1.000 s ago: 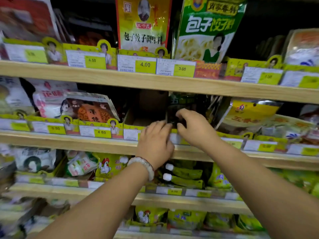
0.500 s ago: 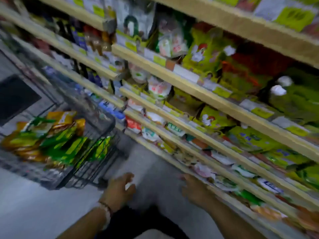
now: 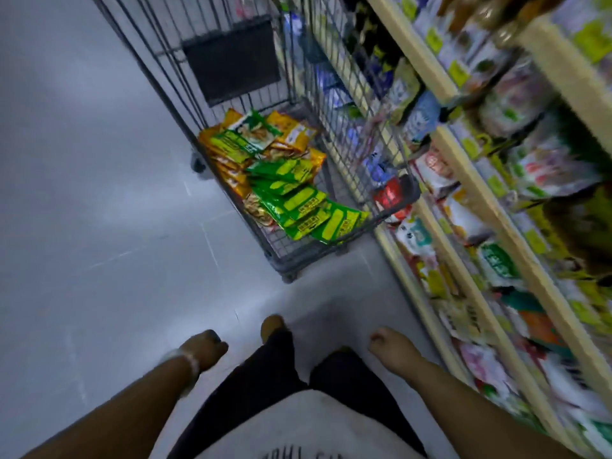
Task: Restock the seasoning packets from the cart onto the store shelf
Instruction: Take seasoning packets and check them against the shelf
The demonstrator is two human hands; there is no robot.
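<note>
Hands (image 3: 299,351) empty at sides, seasoning packets (image 3: 281,177) in cart (image 3: 344,104)

A grocery shop aisle.

Long wooden shelves (image 3: 477,180) run along one side, packed with bagged goods and fronted by rows of yellow-green price tags (image 3: 458,72). A wire cart (image 3: 331,94) holding green and orange seasoning packets (image 3: 291,193) stands on the plain grey floor (image 3: 82,210) just beside the shelves.
</note>
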